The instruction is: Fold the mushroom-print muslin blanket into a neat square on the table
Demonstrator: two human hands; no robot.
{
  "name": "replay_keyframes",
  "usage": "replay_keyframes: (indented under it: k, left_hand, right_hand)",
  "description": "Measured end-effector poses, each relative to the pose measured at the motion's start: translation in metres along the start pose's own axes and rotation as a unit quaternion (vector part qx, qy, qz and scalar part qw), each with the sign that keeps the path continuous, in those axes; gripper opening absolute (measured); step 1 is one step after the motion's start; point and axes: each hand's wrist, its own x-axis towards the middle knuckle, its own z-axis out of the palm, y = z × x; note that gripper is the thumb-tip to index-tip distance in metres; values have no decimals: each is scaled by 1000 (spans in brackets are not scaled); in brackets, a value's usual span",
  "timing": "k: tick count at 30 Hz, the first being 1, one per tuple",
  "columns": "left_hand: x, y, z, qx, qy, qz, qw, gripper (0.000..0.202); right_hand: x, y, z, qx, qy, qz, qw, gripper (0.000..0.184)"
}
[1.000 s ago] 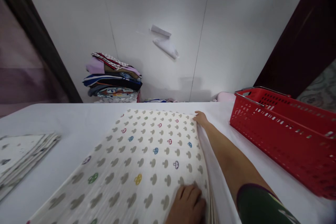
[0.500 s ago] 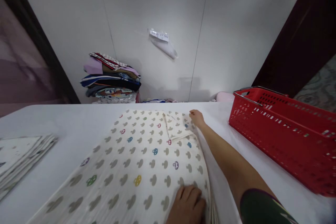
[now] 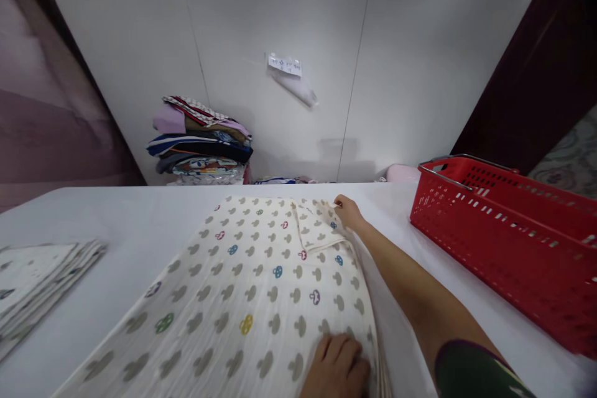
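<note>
The mushroom-print cloth at six o'clock is pinched near its one-o'clock corner by the right hand, seemingly kept from sliding by the left hand, whose grip cannot be told.

A white table, layered patterned cloth, piled folded textiles and red basket suggest a fabric workroom.

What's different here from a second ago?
A printed flap now lies over the far right corner of the mushroom-print cloth, and the right hand has shifted slightly left. The left hand, resting on the cloth, and the red basket stayed put.
</note>
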Motion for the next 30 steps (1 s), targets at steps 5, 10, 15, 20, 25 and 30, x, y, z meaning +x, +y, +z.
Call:
replay_keyframes:
  k: [5, 10, 15, 20, 25, 30]
  left_hand:
    - [4, 2, -8, 7, -29, 2, 1000, 14]
    - [7, 3, -12, 8, -9, 2, 1000, 13]
    - [9, 4, -18, -9, -32, -12, 999, 17]
    - [11, 6, -24, -29, -74, -21, 997, 23]
    - [10, 6, -23, -19, -68, -18, 997, 18]
    - [10, 6, -21, -4, -50, -15, 999, 13]
  right_hand:
    - [-36, -16, 7, 100, -178, -196, 959, 18]
    - [-36, -6, 12, 127, -148, -121, 973, 20]
    - [-35, -7, 10, 72, -193, -202, 958, 29]
    - [-46, -18, 9, -22, -205, -253, 945, 31]
    - [-40, -24, 8, -52, -153, -224, 961, 24]
    - [5, 0, -15, -43, 12, 43, 998, 28]
